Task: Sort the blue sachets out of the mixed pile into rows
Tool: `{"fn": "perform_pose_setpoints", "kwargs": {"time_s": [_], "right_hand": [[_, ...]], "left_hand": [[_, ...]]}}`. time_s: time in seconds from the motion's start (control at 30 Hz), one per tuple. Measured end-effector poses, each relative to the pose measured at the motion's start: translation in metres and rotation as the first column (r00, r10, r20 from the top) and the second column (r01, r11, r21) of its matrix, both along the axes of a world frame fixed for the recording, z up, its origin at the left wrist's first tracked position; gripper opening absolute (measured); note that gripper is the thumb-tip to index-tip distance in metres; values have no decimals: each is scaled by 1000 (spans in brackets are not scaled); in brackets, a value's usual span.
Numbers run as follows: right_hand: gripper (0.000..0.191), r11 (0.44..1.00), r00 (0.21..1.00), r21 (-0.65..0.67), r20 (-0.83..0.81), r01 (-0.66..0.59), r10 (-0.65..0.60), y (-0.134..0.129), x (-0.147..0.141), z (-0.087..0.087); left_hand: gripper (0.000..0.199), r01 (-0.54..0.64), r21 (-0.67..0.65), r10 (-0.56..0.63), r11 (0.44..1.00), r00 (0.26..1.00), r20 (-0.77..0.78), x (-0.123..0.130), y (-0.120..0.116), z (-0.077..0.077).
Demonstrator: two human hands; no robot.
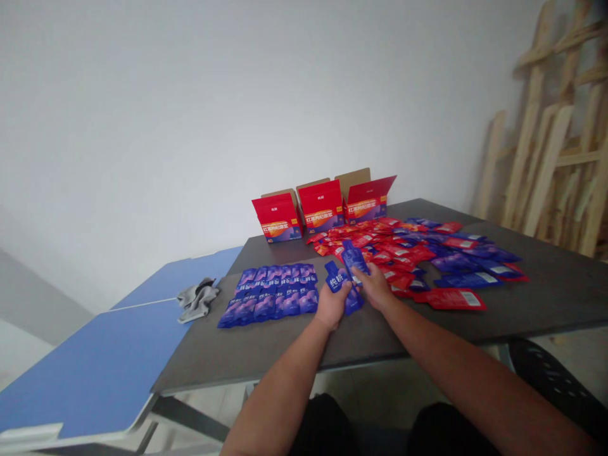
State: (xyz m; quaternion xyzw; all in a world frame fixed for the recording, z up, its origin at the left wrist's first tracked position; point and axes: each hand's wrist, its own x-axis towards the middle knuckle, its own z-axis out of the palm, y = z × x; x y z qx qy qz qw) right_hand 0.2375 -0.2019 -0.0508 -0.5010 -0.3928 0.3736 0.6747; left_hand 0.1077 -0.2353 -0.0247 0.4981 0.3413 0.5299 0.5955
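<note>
Just above the dark table, my left hand is closed on a blue spouted pouch with white lettering. Close beside it my right hand grips a second blue pouch, thumb on its front. One more blue pouch shows below and between the hands; what bears it I cannot tell. To the left, several blue pouches lie in overlapping rows. A loose pile of red pouches and blue pouches spreads out right of my hands.
Three open red cartons, a left one, a middle one and a right one, stand along the back. A grey cloth lies by the blue table. Wooden frames lean at the right wall. A black chair stands near right.
</note>
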Motion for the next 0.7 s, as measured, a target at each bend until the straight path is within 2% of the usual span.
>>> {"fn": "perform_pose_setpoints", "kwargs": {"time_s": [0.13, 0.23, 0.3, 0.33, 0.4, 0.47, 0.53, 0.6, 0.7], "right_hand": [[46, 998, 1000, -60, -15, -18, 18, 1, 0, 0], [46, 996, 1000, -91, 22, -2, 4, -1, 0, 2], [45, 995, 999, -102, 45, 2, 3, -2, 0, 4], [45, 994, 999, -106, 52, -2, 7, -2, 0, 4], [45, 994, 998, -105, 57, -13, 19, -2, 0, 4], [46, 996, 998, -92, 52, -22, 27, -1, 0, 2], [47, 996, 999, -81, 40, -29, 32, 1, -1, -1], [48, 996, 999, -78, 32, -37, 40, 3, 0, -3], [49, 995, 998, -86, 33, -41, 44, 4, 0, -4]], "left_hand": [[49, -43, 105, 62, 994, 981, -185, -22, 8, 28], [53, -128, 147, 178, 981, 897, -404, -59, 28, 52], [56, -210, 186, 280, 960, 731, -622, -91, 45, 64], [57, -225, 213, 308, 951, 613, -728, -107, 53, 68], [54, -173, 241, 288, 955, 353, -890, -138, 67, 71], [55, -132, 247, 261, 960, 100, -960, -162, 77, 68], [58, -87, 223, 216, 971, -81, -973, -177, 82, 62], [62, -45, 191, 181, 980, -178, -967, -184, 85, 55], [67, -12, 167, 160, 986, -225, -961, -186, 86, 49]]}}
